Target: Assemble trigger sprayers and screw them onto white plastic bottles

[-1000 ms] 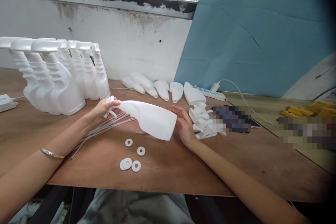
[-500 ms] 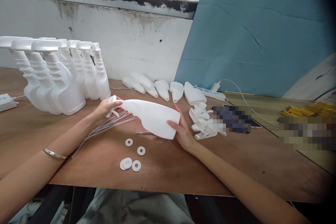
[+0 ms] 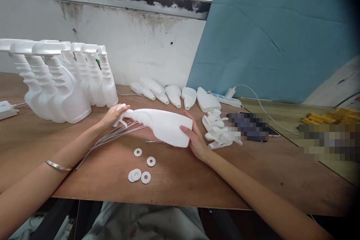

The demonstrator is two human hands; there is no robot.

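A white plastic spray bottle (image 3: 165, 126) lies sideways in the air over the table, its neck to the left. My right hand (image 3: 197, 140) is closed around its base, thumb on the near face. At the neck, my left hand (image 3: 116, 114) grips the white trigger sprayer head (image 3: 123, 120), which meets the bottle's mouth; whether it is screwed tight I cannot tell. Beneath the left hand several thin white dip tubes (image 3: 112, 137) lie on the table. Closer to me are several flat white washers (image 3: 146, 177), and a thin metal rod (image 3: 154, 141) lies below the bottle.
Several spray bottles with heads (image 3: 67, 93) stand at the left. Bottles without heads (image 3: 173, 95) lie along the wall. Loose trigger heads (image 3: 218, 131) sit right of my right hand, near a blurred phone (image 3: 274, 131) and a power strip (image 3: 225, 99).
My left hand has turned the sprayer head a little, so its trigger and the bottle's neck show more. The bottle has tilted slightly in my right hand.
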